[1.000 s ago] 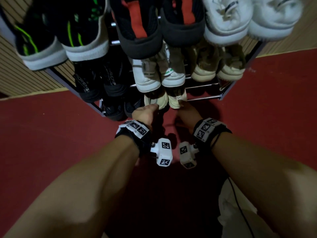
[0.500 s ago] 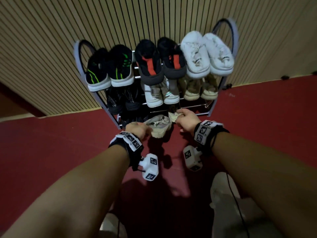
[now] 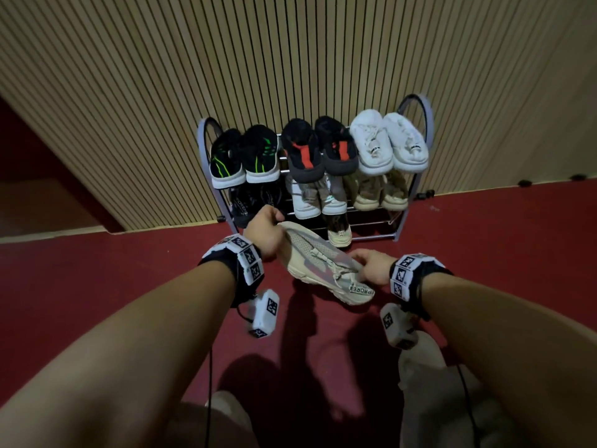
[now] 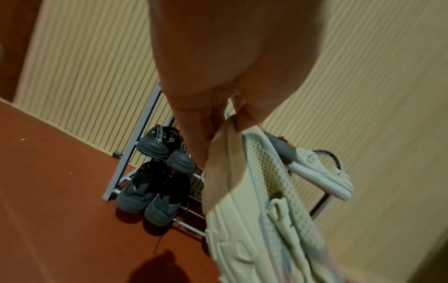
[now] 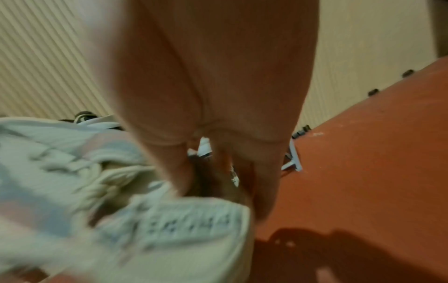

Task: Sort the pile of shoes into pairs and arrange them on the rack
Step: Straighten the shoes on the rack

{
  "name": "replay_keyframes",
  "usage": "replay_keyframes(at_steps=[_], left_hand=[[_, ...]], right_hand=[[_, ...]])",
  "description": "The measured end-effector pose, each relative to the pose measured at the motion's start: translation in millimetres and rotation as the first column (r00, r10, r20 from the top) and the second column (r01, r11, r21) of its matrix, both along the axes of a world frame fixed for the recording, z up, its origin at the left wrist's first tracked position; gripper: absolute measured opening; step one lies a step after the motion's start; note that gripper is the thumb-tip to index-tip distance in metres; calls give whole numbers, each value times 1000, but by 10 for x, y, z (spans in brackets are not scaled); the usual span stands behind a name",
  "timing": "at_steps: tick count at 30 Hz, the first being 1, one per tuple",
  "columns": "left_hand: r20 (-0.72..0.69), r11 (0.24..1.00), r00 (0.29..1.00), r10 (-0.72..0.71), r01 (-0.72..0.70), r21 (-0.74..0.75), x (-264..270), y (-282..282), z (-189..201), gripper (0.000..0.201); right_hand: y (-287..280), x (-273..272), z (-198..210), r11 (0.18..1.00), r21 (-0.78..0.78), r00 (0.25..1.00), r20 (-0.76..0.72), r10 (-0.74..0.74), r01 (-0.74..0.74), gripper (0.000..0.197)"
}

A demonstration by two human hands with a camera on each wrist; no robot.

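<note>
At the bottom of the head view two bare forearms reached up the frame, each wrist wearing a band (image 3: 247, 258) of black-and-white marker tiles with a small white camera block hanging below it. Just above them, at the frame's centre, both hands held one beige mesh sneaker (image 3: 323, 263) in the air over the red floor (image 3: 113, 286), clear of the rack. The left hand (image 3: 265, 236) had its fingers curled over the toe end; in the left wrist view the fingertips (image 4: 208, 134) pinched the toe's edge, with the pale ridged sole (image 4: 232, 239) hanging toward the lower right. The right hand (image 3: 371, 266) gripped the heel end beside a lettered pull tab; the right wrist view was blurred, yet the fingers (image 5: 261, 181) showed wrapped down behind the heel collar. Beyond the sneaker stood the metal shoe rack (image 3: 416, 176) against the slatted wall (image 3: 290, 59). On its lowest visible tier, right of centre, a single matching beige sneaker (image 3: 339, 234) sat alone. The left wrist view showed two dark pairs (image 4: 155, 193) stacked at the rack's left end. The middle tier carried a white-toed pair (image 3: 318, 202) and a tan pair (image 3: 381, 195). The top tier held, from left to right, a black pair with green stripes (image 3: 244, 160), a black pair with red patches (image 3: 319, 153), and a white pair (image 3: 389, 147).
</note>
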State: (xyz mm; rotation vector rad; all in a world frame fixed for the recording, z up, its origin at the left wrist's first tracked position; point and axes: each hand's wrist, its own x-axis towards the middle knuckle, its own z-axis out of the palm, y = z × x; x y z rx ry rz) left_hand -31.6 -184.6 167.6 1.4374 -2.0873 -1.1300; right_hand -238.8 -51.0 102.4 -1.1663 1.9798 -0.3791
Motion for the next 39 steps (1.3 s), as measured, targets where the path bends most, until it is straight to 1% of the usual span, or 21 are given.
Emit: replay_keyframes(at_steps=[3, 4, 7, 9, 12, 13, 14, 16, 18, 19, 20, 22, 24, 25, 27, 29, 31, 33, 35, 37, 39], left_hand=[[7, 1000, 1000, -11, 11, -1, 51, -13, 10, 17], [3, 1000, 1000, 17, -17, 0, 66, -18, -5, 17], [-36, 992, 992, 125, -126, -20, 60, -24, -94, 17], [-79, 979, 976, 203, -204, -2, -1, -35, -197, 21], [-124, 949, 946, 298, -280, 141, -124, -48, -427, 36], [-118, 934, 938, 325, -300, 192, -165, -43, -516, 38], [-95, 917, 937, 337, -303, 258, -214, -12, -591, 34], [-40, 871, 963, 267, -223, 439, -306, 89, -722, 14], [15, 807, 990, 143, -125, 577, -419, 179, -900, 13], [20, 782, 992, 125, -111, 613, -478, 197, -1026, 13], [6, 756, 991, 133, -106, 646, -521, 224, -1116, 20], [-46, 681, 985, 168, -82, 727, -613, 224, -1319, 32], [-75, 628, 970, 231, -89, 773, -705, 191, -1450, 33], [-87, 619, 957, 277, -108, 778, -747, 159, -1509, 34], [-109, 633, 916, 385, -176, 754, -848, 52, -1606, 36], [-125, 680, 877, 465, -263, 685, -923, -90, -1717, 33], [-138, 697, 855, 500, -303, 650, -975, -221, -1783, 30], [-141, 697, 847, 512, -313, 645, -1023, -372, -1878, 30], [-116, 691, 849, 515, -331, 642, -1051, -536, -1999, 30], [-87, 705, 862, 500, -347, 619, -1065, -685, -2118, 31], [-82, 732, 875, 478, -344, 588, -1088, -809, -2234, 34]], right_hand=[[78, 16, -84, 998, 57, 987, 161, -17, 8, 46], [106, 30, -95, 998, 66, 976, 213, -37, 23, 44], [149, 4, -170, 997, 69, 967, 250, -41, 25, 43], [144, -36, -232, 998, 64, 964, 263, -45, 29, 41], [94, -109, -369, 992, 97, 946, 304, -110, 84, 34], [80, -114, -382, 989, 109, 946, 298, -127, 99, 27], [49, -137, -431, 983, 136, 940, 301, -160, 124, 19], [-4, -185, -536, 968, 178, 925, 306, -226, 178, 11], [-90, -230, -668, 943, 196, 892, 320, -320, 268, 8], [-144, -250, -740, 933, 199, 875, 332, -353, 301, 4], [-206, -263, -793, 929, 191, 864, 347, -365, 316, 1], [-355, -278, -891, 921, 204, 836, 390, -388, 332, 7], [-509, -271, -942, 900, 250, 771, 465, -434, 356, 11], [-580, -264, -957, 896, 262, 750, 491, -443, 358, 11], [-757, -275, -1018, 902, 255, 749, 503, -431, 348, 11], [-936, -304, -1113, 914, 224, 766, 498, -406, 339, 12], [-1082, -344, -1205, 914, 191, 770, 492, -405, 358, 14], [-1216, -397, -1270, 894, 159, 733, 522, -436, 419, 13], [-1365, -504, -1356, 866, 78, 745, 476, -468, 495, 11], [-1538, -683, -1505, 826, 1, 757, 399, -517, 564, 24], [-1682, -834, -1652, 791, -31, 740, 379, -556, 610, 39]])
